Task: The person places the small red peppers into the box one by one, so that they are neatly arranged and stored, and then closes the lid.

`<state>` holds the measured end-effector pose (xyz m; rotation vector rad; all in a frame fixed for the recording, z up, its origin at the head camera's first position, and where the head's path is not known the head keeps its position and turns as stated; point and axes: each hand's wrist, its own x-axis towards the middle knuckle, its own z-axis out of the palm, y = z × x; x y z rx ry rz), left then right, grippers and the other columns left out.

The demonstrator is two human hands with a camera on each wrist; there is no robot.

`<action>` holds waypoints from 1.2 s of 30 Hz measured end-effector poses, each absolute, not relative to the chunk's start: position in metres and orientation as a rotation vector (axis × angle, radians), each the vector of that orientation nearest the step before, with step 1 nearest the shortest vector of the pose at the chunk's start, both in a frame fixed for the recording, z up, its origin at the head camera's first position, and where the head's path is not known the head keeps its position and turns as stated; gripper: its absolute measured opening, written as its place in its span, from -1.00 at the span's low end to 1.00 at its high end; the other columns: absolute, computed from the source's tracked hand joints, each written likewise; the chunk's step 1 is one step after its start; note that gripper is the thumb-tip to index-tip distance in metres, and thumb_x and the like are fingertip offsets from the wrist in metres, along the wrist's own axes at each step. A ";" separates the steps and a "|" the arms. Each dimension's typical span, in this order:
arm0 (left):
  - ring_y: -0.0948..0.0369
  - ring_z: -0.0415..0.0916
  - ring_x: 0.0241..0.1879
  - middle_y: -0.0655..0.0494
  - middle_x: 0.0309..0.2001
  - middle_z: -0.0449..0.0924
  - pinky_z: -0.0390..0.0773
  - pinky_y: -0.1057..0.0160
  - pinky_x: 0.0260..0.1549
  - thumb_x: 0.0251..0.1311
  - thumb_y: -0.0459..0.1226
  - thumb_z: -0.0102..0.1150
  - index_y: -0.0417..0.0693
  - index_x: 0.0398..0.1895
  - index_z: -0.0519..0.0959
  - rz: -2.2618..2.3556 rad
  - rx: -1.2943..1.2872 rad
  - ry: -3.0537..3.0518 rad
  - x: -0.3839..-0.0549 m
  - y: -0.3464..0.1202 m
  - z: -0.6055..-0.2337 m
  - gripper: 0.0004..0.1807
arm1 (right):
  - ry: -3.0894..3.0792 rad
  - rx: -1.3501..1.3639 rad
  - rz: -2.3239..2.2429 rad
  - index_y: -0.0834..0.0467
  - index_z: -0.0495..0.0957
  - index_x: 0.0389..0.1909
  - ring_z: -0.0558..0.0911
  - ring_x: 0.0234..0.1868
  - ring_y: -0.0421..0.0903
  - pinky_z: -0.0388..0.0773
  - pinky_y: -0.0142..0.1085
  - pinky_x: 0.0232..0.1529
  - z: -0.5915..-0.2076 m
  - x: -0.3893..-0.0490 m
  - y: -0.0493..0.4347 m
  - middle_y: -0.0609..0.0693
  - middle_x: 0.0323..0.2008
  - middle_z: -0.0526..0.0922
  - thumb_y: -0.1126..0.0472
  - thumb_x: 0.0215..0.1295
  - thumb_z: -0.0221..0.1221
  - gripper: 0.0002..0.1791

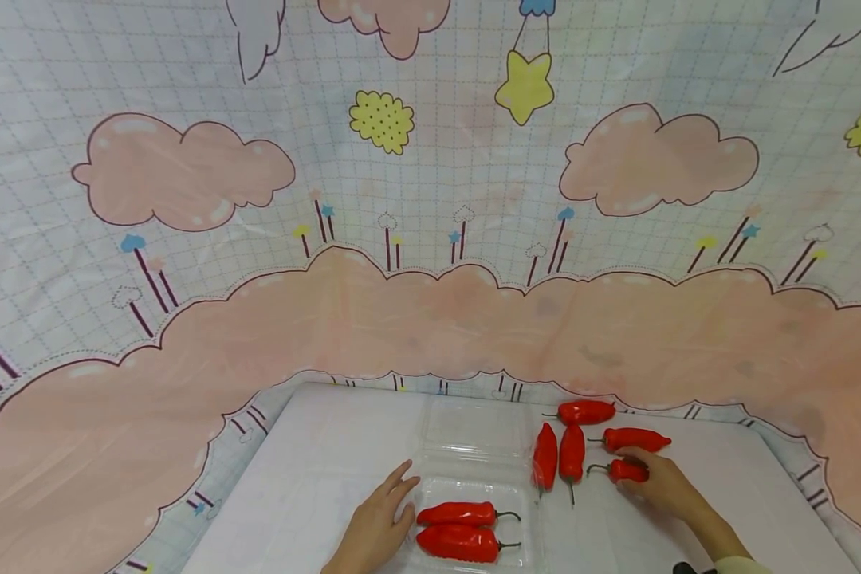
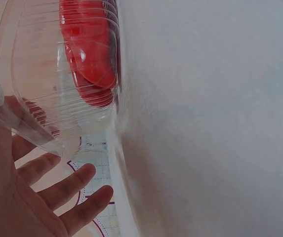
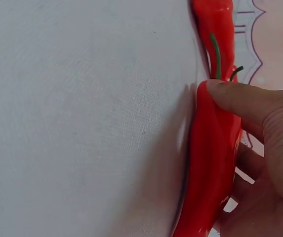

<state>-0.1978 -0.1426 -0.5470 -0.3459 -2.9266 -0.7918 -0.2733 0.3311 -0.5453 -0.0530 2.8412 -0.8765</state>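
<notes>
At the table (image 1: 308,446), the right hand (image 1: 658,481) grips a red chili pepper (image 1: 628,471) (glossy skin might slip); the left hand (image 1: 375,522) splays.

The head camera looks forward and down from farthest back, taking in the flat white worktop (image 1: 330,454) low in frame and the pink-and-white, cloud-printed backdrop (image 1: 430,327) above. Both wrist cameras look from low and close, the worktop tipped on its side: the left faces a clear, ribbed plastic container (image 2: 37,64), the right a glossy, elongated red pepper (image 3: 213,148). The head view shares each.
</notes>
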 end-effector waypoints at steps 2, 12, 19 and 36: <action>0.03 0.51 0.22 0.11 0.43 0.32 0.62 -0.11 0.05 0.28 -0.18 0.12 0.04 0.24 0.53 -0.789 -0.347 -2.925 -0.198 -0.143 -0.547 -0.56 | 2.846 -0.051 -0.868 0.19 0.49 0.22 0.50 0.08 0.22 0.46 0.29 0.12 -0.545 -0.274 0.331 0.29 0.14 0.55 0.06 0.04 0.43 -0.31; 0.04 0.51 0.22 0.12 0.44 0.32 0.62 -0.11 0.04 0.28 -0.17 0.13 0.05 0.24 0.53 -0.803 -0.348 -2.927 -0.198 -0.143 -0.549 -0.56 | 2.877 -0.035 -0.849 0.22 0.53 0.17 0.56 -0.03 0.10 0.59 0.14 0.01 -0.540 -0.264 0.332 0.23 0.04 0.61 0.01 0.05 0.43 -0.33; 0.04 0.51 0.22 0.12 0.43 0.32 0.62 -0.10 0.06 0.28 -0.18 0.13 0.04 0.24 0.53 -0.794 -0.352 -2.918 -0.198 -0.143 -0.549 -0.56 | 2.904 -0.010 -0.853 0.24 0.50 0.17 0.55 -0.13 -0.04 0.67 -0.10 -0.17 -0.532 -0.258 0.334 0.09 -0.09 0.65 0.02 0.06 0.42 -0.32; 0.04 0.53 0.20 0.10 0.43 0.34 0.63 -0.08 0.04 0.28 -0.19 0.12 0.03 0.23 0.53 -0.793 -0.350 -2.900 -0.197 -0.143 -0.548 -0.57 | 2.978 -0.009 -0.883 0.25 0.49 0.18 0.56 -0.14 -0.05 0.69 -0.15 -0.20 -0.516 -0.234 0.328 0.13 -0.04 0.65 0.02 0.07 0.42 -0.32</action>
